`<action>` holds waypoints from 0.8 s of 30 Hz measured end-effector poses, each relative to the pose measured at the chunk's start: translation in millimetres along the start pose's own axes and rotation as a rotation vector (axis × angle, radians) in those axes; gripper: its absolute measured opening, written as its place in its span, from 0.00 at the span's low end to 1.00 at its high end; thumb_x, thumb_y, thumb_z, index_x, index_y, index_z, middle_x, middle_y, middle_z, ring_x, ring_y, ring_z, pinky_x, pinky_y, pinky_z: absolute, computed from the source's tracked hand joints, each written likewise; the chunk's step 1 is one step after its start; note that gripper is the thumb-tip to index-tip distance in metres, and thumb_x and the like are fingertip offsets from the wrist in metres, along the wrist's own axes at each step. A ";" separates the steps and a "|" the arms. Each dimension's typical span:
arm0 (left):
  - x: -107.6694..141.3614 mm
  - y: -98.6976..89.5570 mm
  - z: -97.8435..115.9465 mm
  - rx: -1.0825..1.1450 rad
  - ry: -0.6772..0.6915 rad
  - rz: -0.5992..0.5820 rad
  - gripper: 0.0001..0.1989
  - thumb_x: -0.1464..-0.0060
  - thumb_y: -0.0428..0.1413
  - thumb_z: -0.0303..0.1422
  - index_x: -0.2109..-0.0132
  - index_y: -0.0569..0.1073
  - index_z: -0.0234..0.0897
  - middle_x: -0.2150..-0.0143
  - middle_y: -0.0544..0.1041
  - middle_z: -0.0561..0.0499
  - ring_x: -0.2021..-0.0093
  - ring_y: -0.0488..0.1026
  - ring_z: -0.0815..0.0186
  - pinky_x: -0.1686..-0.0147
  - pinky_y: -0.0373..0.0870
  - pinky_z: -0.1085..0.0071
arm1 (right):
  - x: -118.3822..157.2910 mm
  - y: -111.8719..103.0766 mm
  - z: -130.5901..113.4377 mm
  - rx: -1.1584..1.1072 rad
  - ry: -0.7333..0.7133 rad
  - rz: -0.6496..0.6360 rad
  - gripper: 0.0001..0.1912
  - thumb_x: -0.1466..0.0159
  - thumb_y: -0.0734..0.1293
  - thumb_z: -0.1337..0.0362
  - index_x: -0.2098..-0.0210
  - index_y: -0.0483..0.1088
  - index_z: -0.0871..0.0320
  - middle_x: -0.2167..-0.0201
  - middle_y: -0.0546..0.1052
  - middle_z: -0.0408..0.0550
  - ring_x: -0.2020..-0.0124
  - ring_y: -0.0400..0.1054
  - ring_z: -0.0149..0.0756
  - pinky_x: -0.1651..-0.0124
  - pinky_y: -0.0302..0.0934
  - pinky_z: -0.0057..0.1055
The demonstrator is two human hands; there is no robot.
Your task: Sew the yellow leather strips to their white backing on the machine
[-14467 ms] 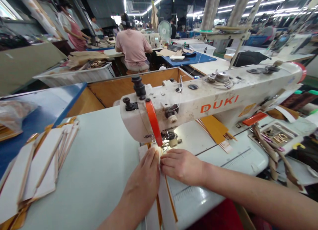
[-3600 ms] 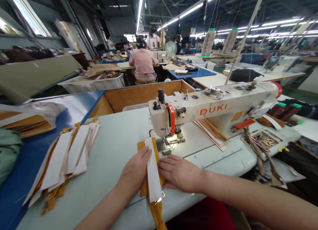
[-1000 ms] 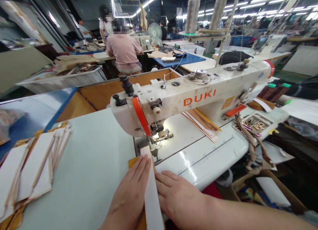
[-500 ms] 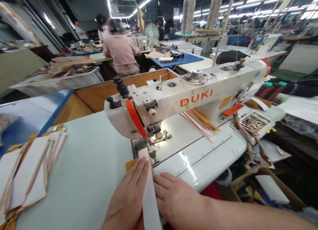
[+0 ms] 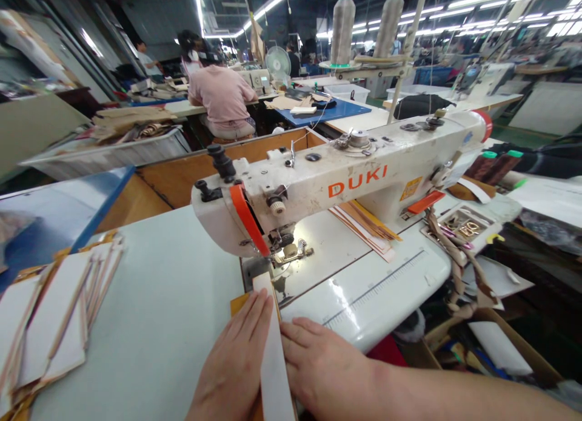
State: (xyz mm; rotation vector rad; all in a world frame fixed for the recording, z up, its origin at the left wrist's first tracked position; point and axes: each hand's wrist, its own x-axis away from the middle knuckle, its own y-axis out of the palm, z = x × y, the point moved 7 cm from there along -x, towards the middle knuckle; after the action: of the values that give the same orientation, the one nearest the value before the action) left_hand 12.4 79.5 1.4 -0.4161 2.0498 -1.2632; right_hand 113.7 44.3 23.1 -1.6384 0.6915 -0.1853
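Note:
A long white strip (image 5: pixel 275 366) lies over a yellow-brown piece (image 5: pixel 238 303) on the table in front of the sewing machine (image 5: pixel 359 175). My left hand (image 5: pixel 234 354) rests flat on the strip's left side, its fingers stretched toward the needle area. Against the strip's right edge lies my right hand (image 5: pixel 322 363), fingers extended and palm down, thumb hidden. The strip's far end is just short of the presser foot (image 5: pixel 291 251), which is lit by a lamp.
Stacked white and brown pieces (image 5: pixel 54 318) lie at the left. More strips (image 5: pixel 364 227) rest under the machine arm. A tray of metal parts (image 5: pixel 466 224) is at the right. Two thread cones (image 5: pixel 342 30) stand behind. A person in pink (image 5: pixel 222 96) sits farther back.

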 end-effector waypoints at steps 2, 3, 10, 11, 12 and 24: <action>0.4 -0.5 0.6 -0.011 0.003 0.002 0.25 0.40 0.39 0.25 0.38 0.60 0.23 0.43 0.72 0.33 0.43 0.69 0.55 0.50 0.72 0.62 | 0.1 1.1 0.1 0.007 -0.001 0.005 0.13 0.33 0.61 0.63 0.55 0.70 0.66 0.50 0.72 0.57 0.46 0.61 0.48 0.41 0.54 0.41; 0.6 -0.7 0.9 -0.010 0.004 0.003 0.25 0.41 0.40 0.25 0.38 0.60 0.23 0.43 0.71 0.33 0.42 0.69 0.55 0.50 0.72 0.62 | 0.4 1.6 0.2 0.011 -0.002 0.009 0.13 0.33 0.61 0.63 0.55 0.71 0.66 0.50 0.72 0.57 0.47 0.61 0.48 0.41 0.54 0.41; -3.1 -1.6 3.2 0.009 0.015 -0.017 0.24 0.41 0.38 0.24 0.40 0.64 0.21 0.43 0.72 0.32 0.42 0.69 0.55 0.50 0.72 0.62 | 4.3 0.9 2.2 0.055 0.039 0.077 0.14 0.32 0.59 0.64 0.52 0.69 0.66 0.45 0.70 0.58 0.43 0.59 0.47 0.39 0.53 0.40; -4.7 -3.1 3.6 -0.001 0.026 -0.012 0.24 0.42 0.38 0.23 0.41 0.65 0.22 0.43 0.73 0.33 0.43 0.70 0.56 0.50 0.73 0.63 | 4.4 0.4 3.1 0.067 0.050 0.095 0.14 0.31 0.59 0.65 0.51 0.68 0.66 0.45 0.69 0.58 0.43 0.60 0.47 0.39 0.53 0.40; -6.5 -4.4 3.7 -0.013 0.036 -0.011 0.24 0.42 0.38 0.22 0.42 0.67 0.23 0.44 0.73 0.34 0.44 0.71 0.57 0.50 0.73 0.64 | 4.0 0.5 4.5 0.076 0.063 0.108 0.14 0.31 0.59 0.65 0.51 0.68 0.66 0.45 0.69 0.58 0.44 0.60 0.46 0.40 0.53 0.40; -12.7 -11.0 1.4 -0.057 0.029 0.037 0.24 0.45 0.37 0.17 0.50 0.72 0.26 0.50 0.78 0.39 0.49 0.75 0.62 0.52 0.74 0.68 | -18.4 -6.2 30.1 0.074 0.082 0.220 0.05 0.33 0.62 0.69 0.64 0.69 0.63 0.60 0.74 0.51 0.55 0.66 0.40 0.48 0.60 0.35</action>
State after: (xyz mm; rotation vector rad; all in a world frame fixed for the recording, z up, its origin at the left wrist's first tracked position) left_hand 21.6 80.8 15.4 -0.3861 2.1121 -1.1979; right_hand 115.7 79.8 27.7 -1.4781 0.9119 -0.1181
